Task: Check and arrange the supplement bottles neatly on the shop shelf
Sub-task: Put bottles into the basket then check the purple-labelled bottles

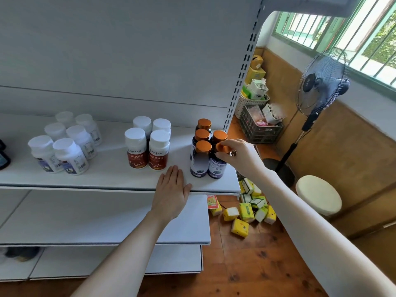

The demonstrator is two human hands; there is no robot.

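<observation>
On the white shelf (107,174) stand three groups of supplement bottles. At the right end are several dark bottles with orange caps (202,154). My right hand (237,156) pinches the orange cap of the front-right one (217,168). In the middle stand several white-capped bottles with red labels (147,146). Further left is a cluster of white bottles with blue labels (64,142). My left hand (171,191) lies flat with straight fingers on the shelf's front edge, just left of the orange-capped group.
A dark bottle (4,156) shows at the far left edge. Lower shelves (107,221) sit below. Yellow and green boxes (248,209) litter the wooden floor at the right, beside a stool (318,195), a standing fan (321,82) and crates (260,125).
</observation>
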